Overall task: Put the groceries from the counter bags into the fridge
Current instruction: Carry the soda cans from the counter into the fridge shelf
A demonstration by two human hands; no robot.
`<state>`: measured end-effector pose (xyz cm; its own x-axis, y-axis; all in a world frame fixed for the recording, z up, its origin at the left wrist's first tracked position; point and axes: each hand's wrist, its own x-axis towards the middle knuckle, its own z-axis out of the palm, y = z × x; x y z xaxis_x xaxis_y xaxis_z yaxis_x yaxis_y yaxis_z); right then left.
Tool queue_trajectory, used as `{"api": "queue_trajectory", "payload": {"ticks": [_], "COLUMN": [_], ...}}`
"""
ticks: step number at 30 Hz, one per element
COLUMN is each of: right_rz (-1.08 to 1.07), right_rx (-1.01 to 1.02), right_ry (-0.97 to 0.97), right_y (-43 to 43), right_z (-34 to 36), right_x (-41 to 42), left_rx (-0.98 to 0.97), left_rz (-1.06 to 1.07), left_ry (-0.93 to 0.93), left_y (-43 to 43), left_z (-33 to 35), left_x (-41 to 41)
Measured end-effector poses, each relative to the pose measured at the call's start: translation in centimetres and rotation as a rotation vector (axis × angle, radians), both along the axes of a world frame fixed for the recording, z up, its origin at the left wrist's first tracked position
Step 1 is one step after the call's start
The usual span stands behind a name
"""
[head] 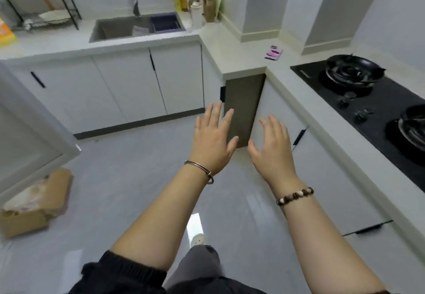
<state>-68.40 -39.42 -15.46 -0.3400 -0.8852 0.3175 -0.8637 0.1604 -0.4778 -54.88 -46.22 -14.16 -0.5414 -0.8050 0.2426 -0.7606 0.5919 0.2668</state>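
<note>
Two hands, both empty: left hand (215, 142) and right hand (272, 150) are held out at centre frame, palms down, fingers spread, close beside each other but not touching, gripping nothing. Wrist items: one metal bangle (200, 170) on the left, one beaded bracelet (295, 196) on the right. Task goods: no counter bags can be seen; the only likely grocery item is one orange-yellow packet (5, 35) at the upper left edge, on the counter (142, 40), well apart from the hands. Fridge: one pale open door (34, 130), probably the fridge's, at the left edge. Step in hand, as judged: going empty-handed for the next item; best done by turning toward the left counter, taking goods with both hands, and leaving that door open. Other stock: one sink (119, 28), one dish rack (43, 1) upper left, two hob burners (354, 69) right, one cardboard box (39, 204) lower left, one pink phone (273, 52) upper right.
</note>
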Motion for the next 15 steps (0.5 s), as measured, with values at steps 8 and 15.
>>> {"api": "queue_trajectory", "payload": {"ticks": [8, 15], "right_rz": [-0.350, -0.689], "right_rx": [0.069, 0.094], "right_ry": [0.166, 0.166], "right_y": [1.3, 2.6], "right_z": [1.3, 3.7], "right_x": [-10.3, -16.7], "left_rx": [-0.086, -0.123], "left_rz": [-0.344, -0.658], "left_ry": [-0.058, -0.008], "left_y": [-3.9, -5.6], "left_z": [0.5, 2.0], "left_x": [-13.2, -22.8]}}
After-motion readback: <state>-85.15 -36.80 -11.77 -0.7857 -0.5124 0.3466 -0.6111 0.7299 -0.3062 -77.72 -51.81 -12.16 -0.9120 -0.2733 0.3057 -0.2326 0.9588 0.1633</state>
